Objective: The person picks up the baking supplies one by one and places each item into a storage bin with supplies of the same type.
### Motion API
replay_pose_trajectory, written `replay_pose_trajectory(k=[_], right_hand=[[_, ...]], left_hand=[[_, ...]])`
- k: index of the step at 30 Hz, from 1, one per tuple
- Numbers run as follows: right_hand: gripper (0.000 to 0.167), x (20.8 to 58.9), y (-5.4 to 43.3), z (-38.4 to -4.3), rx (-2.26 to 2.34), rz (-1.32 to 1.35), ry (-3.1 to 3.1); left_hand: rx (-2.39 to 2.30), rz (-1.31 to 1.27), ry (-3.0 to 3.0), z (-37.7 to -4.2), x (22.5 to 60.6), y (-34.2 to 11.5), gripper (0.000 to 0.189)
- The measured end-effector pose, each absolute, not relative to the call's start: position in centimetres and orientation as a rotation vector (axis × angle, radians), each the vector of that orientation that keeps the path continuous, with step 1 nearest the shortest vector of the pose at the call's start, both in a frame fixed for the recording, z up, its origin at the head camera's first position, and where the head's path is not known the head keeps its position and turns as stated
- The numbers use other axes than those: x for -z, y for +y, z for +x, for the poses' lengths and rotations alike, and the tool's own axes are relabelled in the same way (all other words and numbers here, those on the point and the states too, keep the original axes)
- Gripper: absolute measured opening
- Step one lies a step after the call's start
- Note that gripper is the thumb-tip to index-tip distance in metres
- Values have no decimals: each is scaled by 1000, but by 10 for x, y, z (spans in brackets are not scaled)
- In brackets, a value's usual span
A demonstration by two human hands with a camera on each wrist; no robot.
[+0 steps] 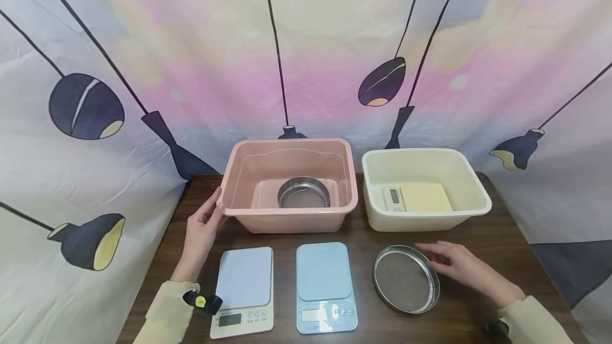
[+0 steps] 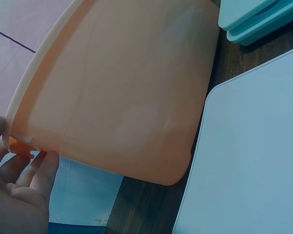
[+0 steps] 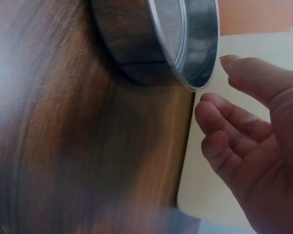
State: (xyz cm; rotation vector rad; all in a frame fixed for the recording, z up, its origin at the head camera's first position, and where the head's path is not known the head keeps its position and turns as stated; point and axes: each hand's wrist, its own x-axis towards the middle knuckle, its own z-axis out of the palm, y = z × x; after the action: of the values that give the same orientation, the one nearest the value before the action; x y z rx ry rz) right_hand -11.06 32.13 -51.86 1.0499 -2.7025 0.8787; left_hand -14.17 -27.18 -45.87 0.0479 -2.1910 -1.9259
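Observation:
At the near left corner of a pink plastic basin (image 1: 287,222), my left hand (image 1: 203,230) pinches the rim; the left wrist view has the thumb above the rim and the fingers (image 2: 45,173) curled beneath. Inside this basin lies a round metal sieve (image 1: 304,179). A second sieve (image 1: 404,280), with a steel ring and fine mesh, lies on the table at the right. Beside its right edge is my right hand (image 1: 461,264), fingers loosely bent and holding nothing. In the right wrist view, the thumb and fingertips (image 3: 215,144) are just off the sieve's rim (image 3: 202,85).
A cream basin (image 1: 425,222) stands at the back right, holding a small kitchen scale with a yellow top (image 1: 425,197). A white kitchen scale (image 1: 245,280) and a blue one (image 1: 325,275) lie at the front of the dark wooden table (image 1: 363,312). A patterned cloth (image 1: 325,25) hangs behind.

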Motion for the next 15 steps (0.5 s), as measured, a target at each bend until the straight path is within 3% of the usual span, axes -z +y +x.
replay_pose_trajectory(k=[15], right_hand=[[42, 530, 328, -108, -1034, 1011, -2834]], left_hand=[[1923, 50, -2193, -141, 458, -272, 49]])
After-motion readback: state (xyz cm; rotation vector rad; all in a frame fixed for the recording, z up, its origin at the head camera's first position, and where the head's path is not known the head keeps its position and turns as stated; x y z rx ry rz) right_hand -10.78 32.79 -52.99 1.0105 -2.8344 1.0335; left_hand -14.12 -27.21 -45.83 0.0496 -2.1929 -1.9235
